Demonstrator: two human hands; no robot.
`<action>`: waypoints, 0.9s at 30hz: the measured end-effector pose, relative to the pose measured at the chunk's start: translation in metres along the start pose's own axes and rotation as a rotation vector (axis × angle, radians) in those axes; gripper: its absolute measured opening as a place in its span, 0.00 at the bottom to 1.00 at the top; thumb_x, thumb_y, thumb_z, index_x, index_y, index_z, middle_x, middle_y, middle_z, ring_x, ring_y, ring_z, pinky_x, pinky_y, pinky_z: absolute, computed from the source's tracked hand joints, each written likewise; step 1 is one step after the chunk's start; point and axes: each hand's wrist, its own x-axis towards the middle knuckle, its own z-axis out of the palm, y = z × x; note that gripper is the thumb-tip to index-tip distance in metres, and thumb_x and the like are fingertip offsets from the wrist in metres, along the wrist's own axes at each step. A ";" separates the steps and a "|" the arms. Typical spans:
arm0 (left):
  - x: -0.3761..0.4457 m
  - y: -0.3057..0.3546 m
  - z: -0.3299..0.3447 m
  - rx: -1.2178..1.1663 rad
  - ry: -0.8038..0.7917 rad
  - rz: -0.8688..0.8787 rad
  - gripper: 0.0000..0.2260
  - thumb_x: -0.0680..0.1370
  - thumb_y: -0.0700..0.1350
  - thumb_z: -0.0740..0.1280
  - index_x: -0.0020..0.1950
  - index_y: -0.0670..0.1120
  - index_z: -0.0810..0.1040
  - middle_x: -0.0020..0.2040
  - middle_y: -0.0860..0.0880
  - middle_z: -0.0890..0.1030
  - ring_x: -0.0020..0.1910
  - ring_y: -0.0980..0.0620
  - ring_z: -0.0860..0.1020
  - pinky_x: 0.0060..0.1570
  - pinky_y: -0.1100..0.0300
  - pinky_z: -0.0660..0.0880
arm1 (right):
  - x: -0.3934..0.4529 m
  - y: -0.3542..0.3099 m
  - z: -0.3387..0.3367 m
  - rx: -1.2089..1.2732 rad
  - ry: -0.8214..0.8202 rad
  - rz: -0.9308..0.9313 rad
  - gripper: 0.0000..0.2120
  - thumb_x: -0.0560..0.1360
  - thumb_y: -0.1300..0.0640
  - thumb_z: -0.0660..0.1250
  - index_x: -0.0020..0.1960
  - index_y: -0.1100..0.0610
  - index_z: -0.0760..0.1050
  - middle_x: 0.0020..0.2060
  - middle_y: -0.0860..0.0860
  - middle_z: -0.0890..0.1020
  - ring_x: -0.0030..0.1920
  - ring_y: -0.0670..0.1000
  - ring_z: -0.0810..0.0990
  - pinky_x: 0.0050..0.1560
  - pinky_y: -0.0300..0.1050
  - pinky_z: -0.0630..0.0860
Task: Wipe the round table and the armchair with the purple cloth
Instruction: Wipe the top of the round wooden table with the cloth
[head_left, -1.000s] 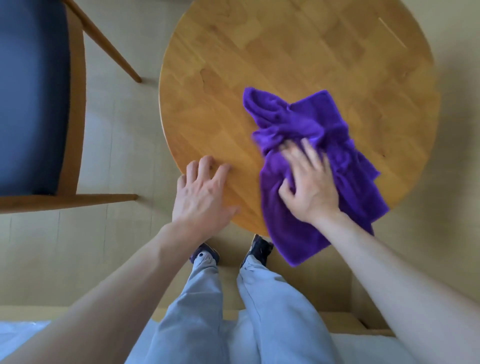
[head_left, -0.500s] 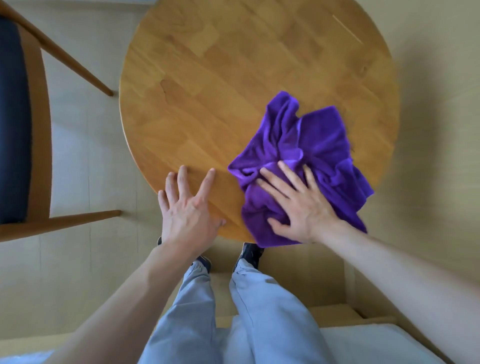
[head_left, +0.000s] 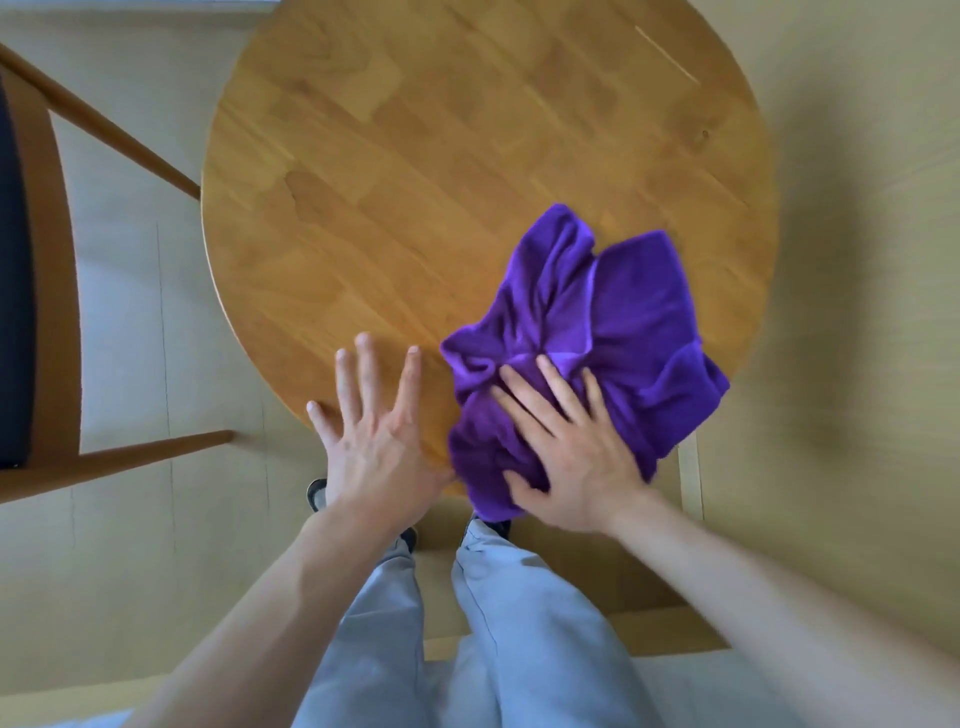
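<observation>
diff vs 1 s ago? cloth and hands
The right hand has dragged the purple cloth toward the near right edge of the round table, bunching it; less now hangs over the edge. The fingers went from curled to spread flat on the cloth. The left hand stays flat at the near rim, now right beside the cloth. The armchair is untouched.

Crumpled purple cloth (head_left: 618, 332) on round wooden table's (head_left: 415, 156) near edge, armchair (head_left: 47, 270) left.

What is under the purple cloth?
The purple cloth lies on the round table, with the right hand pressing flat on top. The wood beneath it is covered, so anything there stays hidden.
</observation>
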 end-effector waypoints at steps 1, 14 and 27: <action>0.001 0.003 -0.002 0.033 -0.002 0.075 0.58 0.66 0.66 0.76 0.81 0.59 0.37 0.80 0.45 0.29 0.79 0.40 0.32 0.75 0.31 0.49 | -0.003 0.020 -0.002 -0.031 -0.008 -0.049 0.41 0.71 0.39 0.64 0.81 0.52 0.61 0.82 0.48 0.58 0.82 0.57 0.52 0.77 0.70 0.53; 0.056 0.078 -0.006 0.143 -0.106 0.060 0.60 0.65 0.67 0.76 0.77 0.65 0.30 0.78 0.48 0.26 0.76 0.31 0.30 0.64 0.18 0.54 | 0.048 0.021 -0.009 0.106 0.135 0.810 0.39 0.75 0.44 0.55 0.82 0.58 0.53 0.83 0.52 0.51 0.82 0.62 0.45 0.76 0.74 0.49; 0.056 0.087 -0.010 0.240 -0.153 0.008 0.64 0.64 0.71 0.74 0.72 0.63 0.20 0.76 0.46 0.21 0.76 0.30 0.30 0.67 0.22 0.59 | 0.068 0.175 -0.043 0.014 0.202 0.637 0.36 0.76 0.43 0.59 0.82 0.52 0.57 0.82 0.45 0.57 0.82 0.55 0.51 0.78 0.67 0.50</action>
